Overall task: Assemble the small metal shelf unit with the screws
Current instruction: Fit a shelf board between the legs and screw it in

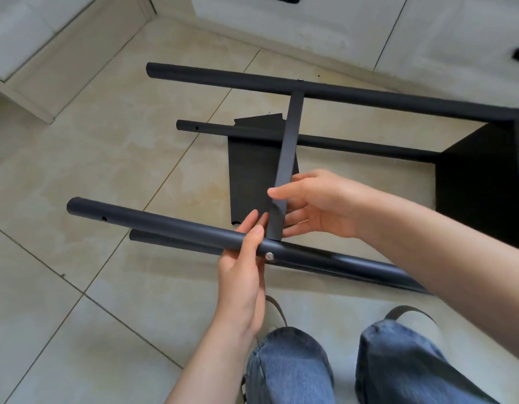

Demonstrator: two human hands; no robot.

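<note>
The left hand [243, 275] wraps its fingers over the near leg tube [170, 230] right beside the joint, apparently to steady the tube where the crossbar meets it. The right hand [319, 205] pinches the flat crossbar [288, 147] between thumb and fingers just above that joint, seemingly to keep the bar's end lined up with the tube. A silver screw [269, 256] sits in the tube directly under the crossbar end; I cannot tell whether it is tight.

The shelf unit lies on its side on the tiled floor [77, 147], in front of the person's knees. The crossbar's far end meets the far leg tube [310, 86], and two more tubes lie lower, near the floor. A loose dark shelf panel [249, 170] lies flat beneath, and a fitted panel [479, 182] closes the right end. White cabinets [281, 21] stand behind.
</note>
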